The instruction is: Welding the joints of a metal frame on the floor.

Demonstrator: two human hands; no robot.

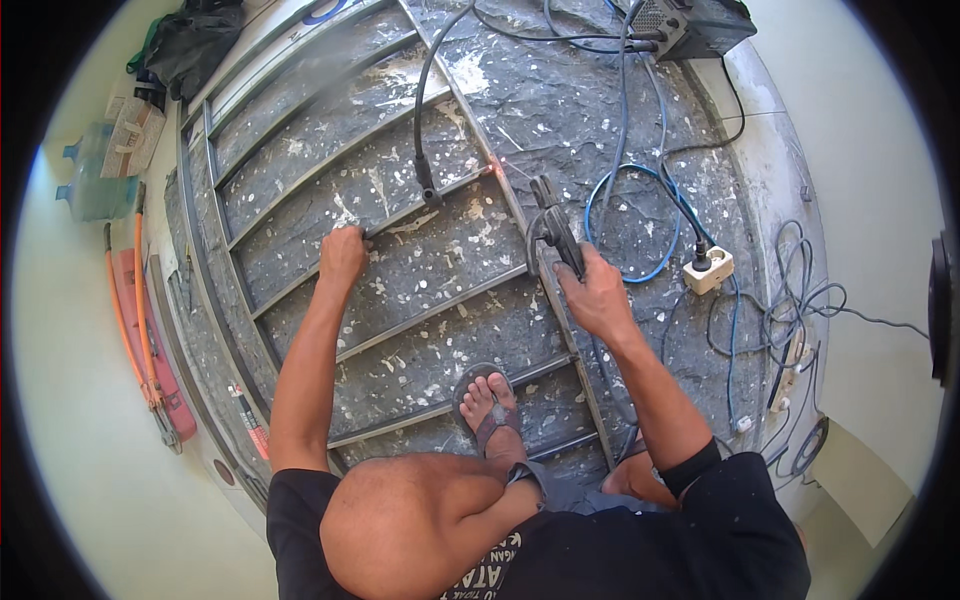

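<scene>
Water jug: this blue translucent container (105,185) stands at far left, its far side partly covered by a carton (132,137).
Bolt cutters: the orange-handled pair (151,388) lies along a red case (181,412), seemingly parked aside.
Steel frame: this barred piece (430,315) lies mid-view on paint-spattered grey flooring, presumably for support; its far end is cut off.
Left hand: it (344,255) is closed around a crossbar, apparently to steady it.
Bent knee: it (385,515) hides the frame's near-left corner.
Black cable end: it (428,188) overlaps the same crossbar; I cannot tell whether it is attached.
Sandalled foot: it (490,405) is over a lower crossbar; any load is undetermined.
Glowing joint: orange light (492,168) shows where crossbar meets right rail; the thin electrode (515,170) points there, contact unclear.
Right hand: it (598,295) is wrapped around the electrode holder (562,240), probably keeping fingers back from heat.
Power unit: the dark box (690,28) is cut off above.
Socket block: this white unit (710,270) bears a black plug.
Right edge: one dark object (942,310) is unidentifiable.
</scene>
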